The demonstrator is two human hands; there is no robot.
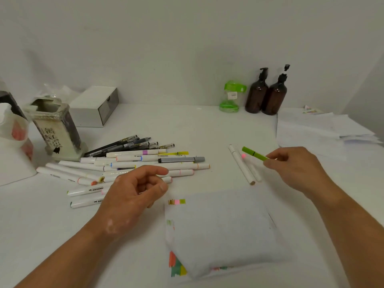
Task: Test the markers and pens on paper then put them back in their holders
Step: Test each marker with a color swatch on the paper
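My right hand (295,169) pinches a green marker (254,153) by one end, its capped tip pointing left above two white markers (242,165) lying on the table. My left hand (133,192) hovers with loosely curled fingers, holding nothing, over the near edge of a pile of white markers (145,165) and black pens (128,143). A folded sheet of paper (220,231) lies between my hands, with small brown, pink and green swatches (176,202) at its top left corner. A tall cream pen holder (56,129) stands at the left.
A white box (93,107) sits behind the holder. A green-lidded jar (231,96) and two brown pump bottles (267,92) stand at the back wall. A stack of white paper (324,129) lies at the right. A white bag (14,129) sits at the far left.
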